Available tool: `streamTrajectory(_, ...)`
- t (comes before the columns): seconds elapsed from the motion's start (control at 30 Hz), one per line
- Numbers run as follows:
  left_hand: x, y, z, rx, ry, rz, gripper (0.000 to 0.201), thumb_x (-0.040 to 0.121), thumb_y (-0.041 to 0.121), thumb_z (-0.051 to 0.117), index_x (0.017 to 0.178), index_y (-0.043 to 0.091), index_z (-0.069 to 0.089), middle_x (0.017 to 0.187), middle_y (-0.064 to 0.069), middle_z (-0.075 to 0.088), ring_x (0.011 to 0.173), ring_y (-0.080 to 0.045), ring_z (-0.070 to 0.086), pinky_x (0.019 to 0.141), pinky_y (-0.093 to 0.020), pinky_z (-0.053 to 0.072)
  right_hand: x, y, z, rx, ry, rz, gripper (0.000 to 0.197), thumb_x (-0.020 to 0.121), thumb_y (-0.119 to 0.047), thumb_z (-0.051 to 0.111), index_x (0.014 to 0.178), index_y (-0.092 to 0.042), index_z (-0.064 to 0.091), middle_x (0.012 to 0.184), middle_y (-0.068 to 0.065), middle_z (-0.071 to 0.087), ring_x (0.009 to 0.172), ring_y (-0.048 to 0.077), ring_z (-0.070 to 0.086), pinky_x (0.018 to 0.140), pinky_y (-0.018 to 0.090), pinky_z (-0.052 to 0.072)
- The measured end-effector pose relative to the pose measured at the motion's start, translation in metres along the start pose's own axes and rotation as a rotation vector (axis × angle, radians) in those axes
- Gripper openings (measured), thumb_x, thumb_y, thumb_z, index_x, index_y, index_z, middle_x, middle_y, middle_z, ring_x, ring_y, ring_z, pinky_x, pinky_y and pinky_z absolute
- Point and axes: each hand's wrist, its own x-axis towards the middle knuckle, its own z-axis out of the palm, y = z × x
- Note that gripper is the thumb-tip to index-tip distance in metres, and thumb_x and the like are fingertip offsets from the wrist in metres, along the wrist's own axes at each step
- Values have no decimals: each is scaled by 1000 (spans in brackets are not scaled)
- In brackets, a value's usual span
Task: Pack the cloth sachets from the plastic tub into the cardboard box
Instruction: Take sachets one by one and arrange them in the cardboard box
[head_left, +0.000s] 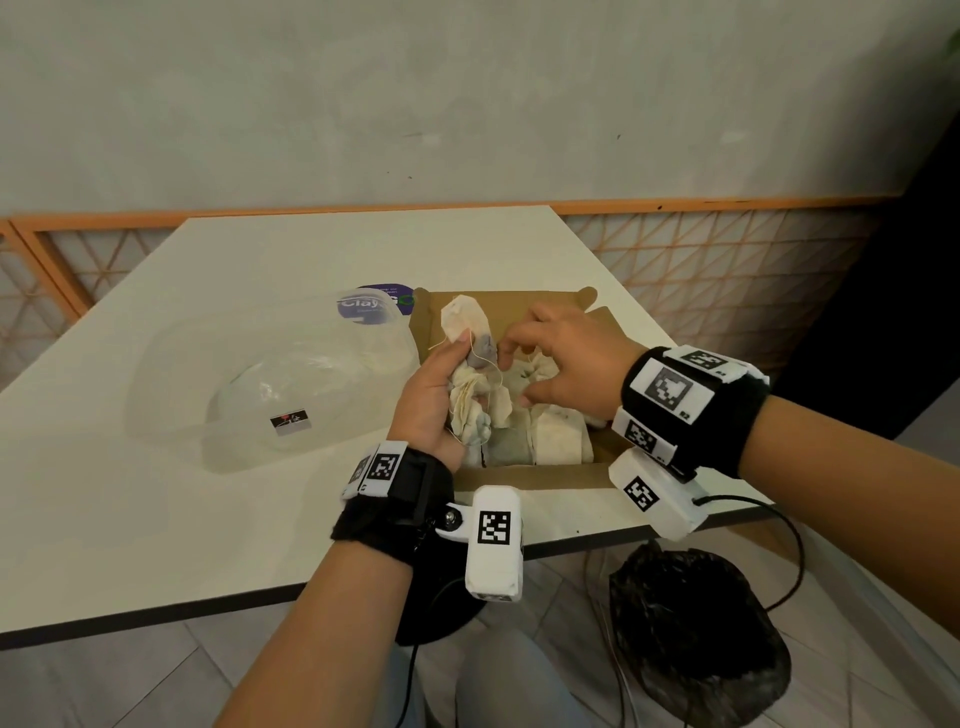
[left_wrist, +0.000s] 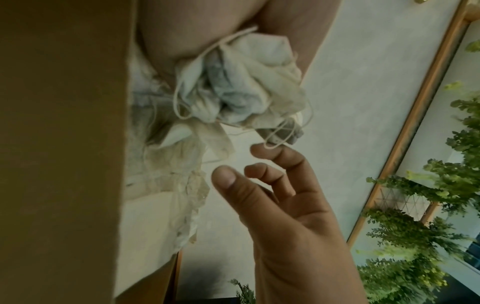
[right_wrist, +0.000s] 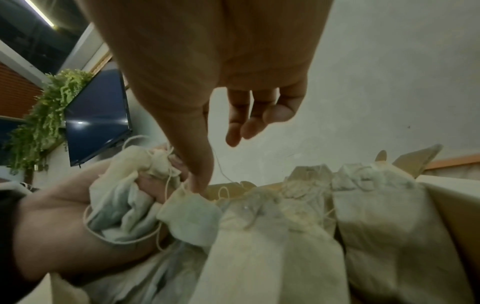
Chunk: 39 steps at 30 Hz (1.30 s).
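My left hand (head_left: 436, 400) grips a crumpled bunch of cream cloth sachets (head_left: 470, 395) with loose drawstrings, over the left side of the open cardboard box (head_left: 519, 475). One sachet (head_left: 462, 319) sticks up above the fist. The bunch (left_wrist: 246, 86) fills the left wrist view. My right hand (head_left: 556, 358) hovers over the box with fingers loosely spread, thumb (right_wrist: 200, 181) touching a sachet by the bunch (right_wrist: 124, 205) and a fingertip (left_wrist: 262, 150) brushing a string loop. Several sachets (head_left: 561, 431) (right_wrist: 376, 216) stand packed in the box. The clear plastic tub (head_left: 270, 374) sits to the left and looks empty.
A clear lid with a blue label (head_left: 374, 306) lies behind the tub on the white table (head_left: 156, 519). The box is near the table's front right edge. A black bag (head_left: 696, 634) and cables lie on the floor below. An orange lattice fence runs behind.
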Motion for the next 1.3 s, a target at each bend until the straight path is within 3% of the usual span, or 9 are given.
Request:
streamTrajectory(0.23, 0, 0, 0, -25, -10, 12, 16, 97, 20, 49, 84, 13, 56, 60, -2, 62, 48, -12, 61, 46, -21, 50, -2, -7, 10, 7, -162, -12, 40, 84, -12, 64, 121, -24, 60, 96, -5, 45, 83, 11, 44, 71, 24, 34)
streamTrajectory(0.4, 0, 0, 0, -2, -8, 5, 13, 96, 21, 51, 89, 14, 60, 67, -3, 65, 55, -15, 63, 52, -25, 54, 1, -4, 12, 28, -121, -5, 20, 88, -19, 60, 105, -19, 71, 82, -9, 46, 81, 9, 44, 71, 22, 32)
streamTrajectory(0.53, 1, -1, -1, 18, 15, -17, 14, 91, 25, 58, 94, 12, 63, 85, -9, 62, 75, -21, 59, 77, -37, 52, -5, 1, 1, 124, 28, 0, 15, 88, -22, 60, 98, -14, 68, 99, -1, 60, 88, 13, 54, 77, 23, 42)
streamTrajectory(0.7, -2, -2, 2, 97, 69, 16, 53, 76, 23, 74, 119, -3, 57, 113, -28, 59, 106, -41, 59, 94, -60, 45, -3, 0, -22, 367, 183, 19, 7, 83, -21, 67, 88, -16, 69, 83, -4, 66, 72, 3, 56, 65, 8, 42)
streamTrajectory(0.87, -3, -6, 1, 248, 58, 56, 12, 87, 13, 63, 94, 5, 68, 87, -19, 68, 79, -31, 66, 77, -46, 55, 14, -1, -22, 354, 238, 56, 4, 80, -21, 69, 84, -20, 69, 78, -4, 65, 70, 6, 56, 74, 28, 51)
streamTrajectory(1.0, -4, -6, 2, 263, 9, 60, 22, 85, 14, 65, 103, 2, 68, 92, -20, 67, 81, -30, 65, 84, -46, 52, 23, 0, -15, 283, 267, 136, 6, 77, -23, 68, 75, -29, 66, 71, -13, 61, 80, 13, 60, 81, 47, 52)
streamTrajectory(1.17, -3, -4, 1, 238, 50, 71, 23, 85, 18, 64, 103, 3, 66, 90, -18, 65, 76, -27, 65, 73, -37, 56, 23, 2, -17, 217, 273, 143, 5, 80, -16, 63, 79, -20, 66, 70, -10, 57, 76, 14, 58, 75, 31, 52)
streamTrajectory(1.23, -1, -2, -2, 204, 43, 55, 13, 89, 18, 61, 87, 6, 65, 82, -14, 68, 66, -22, 65, 62, -29, 56, 23, 8, -20, 158, 260, 159, 8, 81, -13, 60, 84, -11, 67, 74, -4, 60, 77, 16, 58, 71, 27, 49)
streamTrajectory(1.3, 0, -2, -4, 189, 9, 43, 27, 93, 14, 55, 68, 13, 65, 65, -6, 69, 46, -11, 61, 43, -17, 48, 23, 16, -21, 112, 271, 199, 11, 80, -13, 59, 86, -8, 67, 77, -1, 60, 80, 19, 60, 73, 30, 50)
